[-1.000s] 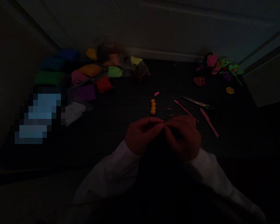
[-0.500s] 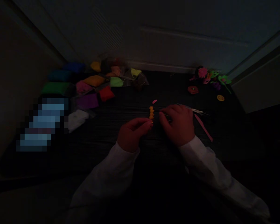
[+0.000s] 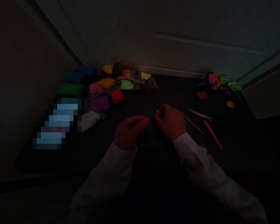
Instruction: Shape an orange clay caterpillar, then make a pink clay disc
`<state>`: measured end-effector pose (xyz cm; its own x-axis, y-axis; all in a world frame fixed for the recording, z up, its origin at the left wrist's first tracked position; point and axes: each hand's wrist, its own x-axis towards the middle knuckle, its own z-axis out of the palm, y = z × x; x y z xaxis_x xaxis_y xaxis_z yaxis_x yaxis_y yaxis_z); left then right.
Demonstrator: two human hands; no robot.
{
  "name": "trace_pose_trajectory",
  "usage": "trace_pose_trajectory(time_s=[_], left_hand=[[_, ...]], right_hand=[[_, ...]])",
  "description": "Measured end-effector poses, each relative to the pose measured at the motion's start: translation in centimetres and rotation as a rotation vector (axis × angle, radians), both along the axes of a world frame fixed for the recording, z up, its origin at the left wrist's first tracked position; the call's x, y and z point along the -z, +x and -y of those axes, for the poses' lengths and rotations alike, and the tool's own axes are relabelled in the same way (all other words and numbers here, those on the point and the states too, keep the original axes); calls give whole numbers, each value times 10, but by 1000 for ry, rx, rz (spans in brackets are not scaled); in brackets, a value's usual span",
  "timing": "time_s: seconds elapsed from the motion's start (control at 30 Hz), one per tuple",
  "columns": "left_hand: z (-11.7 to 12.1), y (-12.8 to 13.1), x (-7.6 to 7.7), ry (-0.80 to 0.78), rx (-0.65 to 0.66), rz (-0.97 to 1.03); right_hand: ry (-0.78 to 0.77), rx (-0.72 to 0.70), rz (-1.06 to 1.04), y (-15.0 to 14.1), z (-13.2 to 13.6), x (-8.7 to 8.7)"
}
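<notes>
My left hand (image 3: 128, 132) is closed in a pinch over the dark tabletop, a tiny yellowish bit showing at its fingertips. Just to its right, my right hand (image 3: 170, 123) has its thumb and fingers drawn together at a piece of yellow-orange clay (image 3: 157, 112); most of that piece is hidden behind the fingers. A thin pink stick (image 3: 193, 124) lies beside my right hand. Farther right are metal scissors (image 3: 200, 114) and a flat pink clay knife (image 3: 213, 134).
Several packs of coloured clay, such as a purple one (image 3: 99, 102) and a red one (image 3: 117, 95), lie at the back left. A phone with a blurred screen (image 3: 58, 123) is at the left. Clay flowers (image 3: 212, 78), a reddish disc (image 3: 202, 95) and a yellow disc (image 3: 230, 104) sit back right.
The view has swung left. My hands have moved left across the table, my right hand now covering where the yellow-orange clay strip lay. The pink stick has come into sight.
</notes>
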<state>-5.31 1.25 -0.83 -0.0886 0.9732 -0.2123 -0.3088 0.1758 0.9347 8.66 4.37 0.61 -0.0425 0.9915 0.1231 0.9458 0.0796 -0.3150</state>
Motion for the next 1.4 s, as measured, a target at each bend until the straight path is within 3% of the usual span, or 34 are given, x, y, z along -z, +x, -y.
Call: trace_pose_trajectory(time_s=[0.1,0.27,0.47,0.93,1.4], left_hand=[[2,-2,0,-19,-2,31],[3,-5,-1,-22,-55,29],[5,-5,-4,22,-89,-41],[7,-1,-17,8,-105,-15],[7,2,-20,5,-162,-96]], right_hand=[[10,-38,-135,-2,0,0],[82,-269,-549,-3,10,-4],[50,-367,-746,-7,23,-10],[104,-392,-655,-9,28,-18],[111,-385,-627,-10,28,-19]])
